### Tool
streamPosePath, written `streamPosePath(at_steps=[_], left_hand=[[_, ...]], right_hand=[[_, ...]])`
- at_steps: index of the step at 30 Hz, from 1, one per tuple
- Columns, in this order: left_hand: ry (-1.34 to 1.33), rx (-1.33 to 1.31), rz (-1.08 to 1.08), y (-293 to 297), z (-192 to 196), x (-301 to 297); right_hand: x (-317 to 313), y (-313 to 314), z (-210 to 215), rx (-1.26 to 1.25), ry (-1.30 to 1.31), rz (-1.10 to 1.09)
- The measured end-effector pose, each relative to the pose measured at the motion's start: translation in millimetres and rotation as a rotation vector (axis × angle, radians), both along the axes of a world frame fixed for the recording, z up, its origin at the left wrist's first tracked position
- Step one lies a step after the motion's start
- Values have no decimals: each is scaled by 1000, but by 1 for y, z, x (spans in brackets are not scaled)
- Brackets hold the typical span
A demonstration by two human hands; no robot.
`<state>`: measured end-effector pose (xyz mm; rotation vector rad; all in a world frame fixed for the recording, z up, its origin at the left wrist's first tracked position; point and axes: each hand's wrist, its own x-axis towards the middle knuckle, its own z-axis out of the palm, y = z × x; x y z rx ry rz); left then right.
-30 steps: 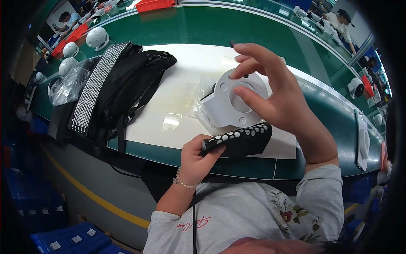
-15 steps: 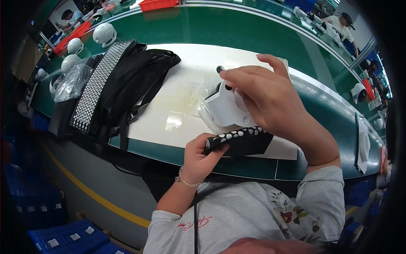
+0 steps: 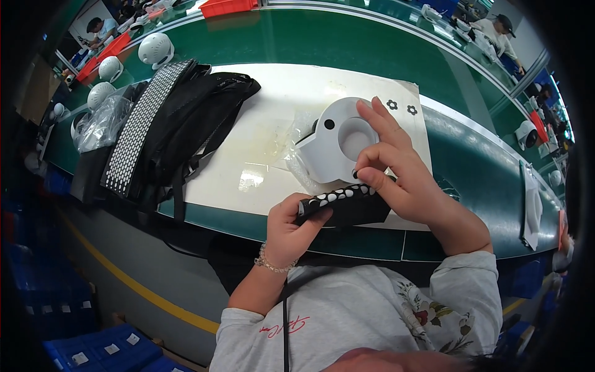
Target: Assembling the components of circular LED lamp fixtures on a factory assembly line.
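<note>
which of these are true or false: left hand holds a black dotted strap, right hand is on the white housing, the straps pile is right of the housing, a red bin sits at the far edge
1. The left hand holds a black strap with white dots. True.
2. The right hand rests on the white round housing. True.
3. The pile of black straps lies right of the housing. False: it lies to its left.
4. A red bin sits at the bench's far edge. True.
5. The housing lies on bare green belt. False: it lies on a white mat.

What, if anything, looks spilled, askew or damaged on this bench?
A yellowish stain marks the white mat left of the white housing. Otherwise nothing stands out: the left hand grips the dotted black strap, and the right hand touches the housing.
</note>
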<state>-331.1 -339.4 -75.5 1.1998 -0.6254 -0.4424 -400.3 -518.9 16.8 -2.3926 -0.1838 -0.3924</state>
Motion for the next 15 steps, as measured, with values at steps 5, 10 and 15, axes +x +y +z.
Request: streamPosePath(at_steps=[5, 10, 15], left_hand=[[23, 7, -3, 0, 0, -1], [-8, 1, 4, 1, -2, 0], [53, -4, -8, 0, -1, -1]], right_hand=[[-2, -3, 1, -7, -8, 16], [-9, 2, 2, -633, -328, -42], [-14, 6, -1, -571, -356, -79]])
